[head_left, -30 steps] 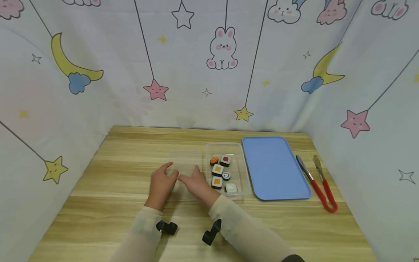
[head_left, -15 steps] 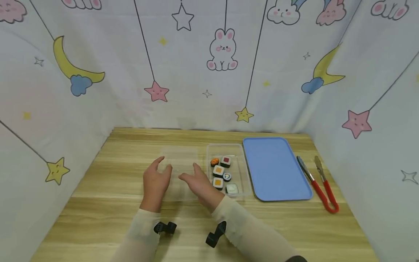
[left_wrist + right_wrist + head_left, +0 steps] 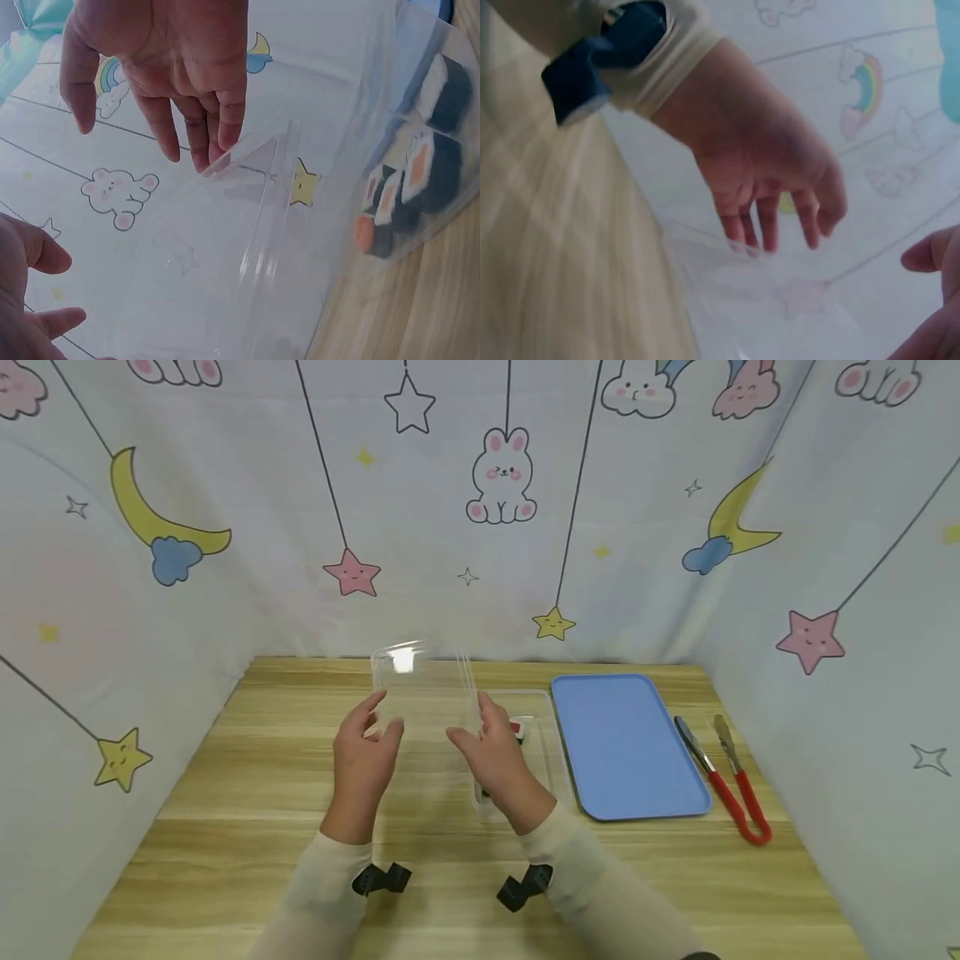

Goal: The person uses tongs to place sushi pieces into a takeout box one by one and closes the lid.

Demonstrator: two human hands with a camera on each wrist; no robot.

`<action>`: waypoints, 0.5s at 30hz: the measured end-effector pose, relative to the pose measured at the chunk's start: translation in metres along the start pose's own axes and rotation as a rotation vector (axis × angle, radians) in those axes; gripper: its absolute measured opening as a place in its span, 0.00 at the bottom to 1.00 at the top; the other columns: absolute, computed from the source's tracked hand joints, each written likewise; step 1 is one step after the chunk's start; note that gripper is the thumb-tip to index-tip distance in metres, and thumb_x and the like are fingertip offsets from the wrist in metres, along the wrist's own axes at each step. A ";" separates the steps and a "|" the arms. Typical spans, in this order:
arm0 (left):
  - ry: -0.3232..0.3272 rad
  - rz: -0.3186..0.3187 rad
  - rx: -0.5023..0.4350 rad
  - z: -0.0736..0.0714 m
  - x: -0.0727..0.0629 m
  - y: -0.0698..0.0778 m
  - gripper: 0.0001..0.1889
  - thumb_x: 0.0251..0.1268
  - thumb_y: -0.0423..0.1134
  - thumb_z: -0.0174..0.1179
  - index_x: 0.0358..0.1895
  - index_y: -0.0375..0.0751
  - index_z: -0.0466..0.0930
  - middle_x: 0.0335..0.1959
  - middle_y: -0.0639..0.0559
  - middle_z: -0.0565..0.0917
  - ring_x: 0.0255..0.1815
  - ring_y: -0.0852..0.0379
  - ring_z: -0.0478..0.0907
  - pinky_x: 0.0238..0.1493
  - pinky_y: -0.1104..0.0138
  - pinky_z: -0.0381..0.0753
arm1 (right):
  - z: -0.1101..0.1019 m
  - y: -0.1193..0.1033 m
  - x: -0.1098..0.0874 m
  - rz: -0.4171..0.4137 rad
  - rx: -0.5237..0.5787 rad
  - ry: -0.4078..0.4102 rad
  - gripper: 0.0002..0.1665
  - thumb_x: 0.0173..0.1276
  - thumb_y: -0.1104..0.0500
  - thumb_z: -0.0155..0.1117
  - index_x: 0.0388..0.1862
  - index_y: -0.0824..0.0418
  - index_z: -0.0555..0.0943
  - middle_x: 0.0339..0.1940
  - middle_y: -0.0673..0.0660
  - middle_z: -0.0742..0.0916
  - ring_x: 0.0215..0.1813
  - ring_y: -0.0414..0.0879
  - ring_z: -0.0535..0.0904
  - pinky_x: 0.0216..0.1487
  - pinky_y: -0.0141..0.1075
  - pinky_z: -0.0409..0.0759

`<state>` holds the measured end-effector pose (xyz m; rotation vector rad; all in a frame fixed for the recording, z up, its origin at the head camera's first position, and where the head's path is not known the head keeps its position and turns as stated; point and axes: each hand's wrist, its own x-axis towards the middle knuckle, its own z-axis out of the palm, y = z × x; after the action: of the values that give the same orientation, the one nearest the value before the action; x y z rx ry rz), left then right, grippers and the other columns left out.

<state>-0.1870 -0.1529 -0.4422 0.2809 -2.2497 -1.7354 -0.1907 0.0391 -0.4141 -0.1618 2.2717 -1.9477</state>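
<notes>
A clear plastic lid (image 3: 426, 714) is held up off the table between both hands, its far edge tilted upward. My left hand (image 3: 365, 764) is at its left side; in the right wrist view, the fingertips of that left hand (image 3: 750, 142) touch the clear edge, thumb apart. My right hand (image 3: 504, 764) supports the right side. In the left wrist view, the right hand (image 3: 172, 67) meets the rim with extended fingertips, its thumb free. Behind the right hand lies a clear box (image 3: 558, 739) with sushi pieces (image 3: 431, 169), mostly hidden in the head view.
Right of the box lies a blue tray (image 3: 630, 747). Tongs (image 3: 738, 793) with red handles rest at the far right of the wooden table (image 3: 247, 752). A printed curtain (image 3: 420, 527) stands behind and at both sides.
The hands have moved apart to the lid's sides and raised it from the table. The right hand has shifted right and now covers most of the sushi.
</notes>
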 end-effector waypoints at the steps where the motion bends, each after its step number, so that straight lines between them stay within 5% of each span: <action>1: -0.006 0.021 -0.032 0.003 0.000 0.004 0.28 0.73 0.40 0.62 0.75 0.51 0.74 0.76 0.45 0.68 0.73 0.41 0.68 0.67 0.46 0.75 | -0.005 0.000 0.001 -0.025 -0.010 0.027 0.49 0.75 0.51 0.64 0.87 0.56 0.51 0.84 0.59 0.57 0.83 0.61 0.51 0.79 0.59 0.58; 7: -0.059 0.096 -0.194 0.023 0.000 0.024 0.33 0.72 0.34 0.61 0.79 0.49 0.67 0.74 0.46 0.69 0.75 0.45 0.67 0.69 0.51 0.74 | -0.028 0.004 0.004 -0.108 -0.028 0.135 0.48 0.75 0.51 0.63 0.86 0.53 0.52 0.81 0.55 0.60 0.81 0.59 0.53 0.72 0.59 0.67; 15: -0.156 0.114 -0.262 0.043 -0.001 0.034 0.35 0.74 0.33 0.60 0.81 0.46 0.61 0.72 0.48 0.68 0.76 0.51 0.64 0.74 0.57 0.70 | -0.052 0.010 0.002 -0.175 -0.044 0.227 0.46 0.77 0.52 0.63 0.86 0.52 0.53 0.80 0.53 0.59 0.81 0.57 0.55 0.75 0.56 0.65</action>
<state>-0.1999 -0.1050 -0.4194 -0.0396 -2.0600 -2.0218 -0.2021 0.0913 -0.4165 -0.1568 2.5220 -2.0994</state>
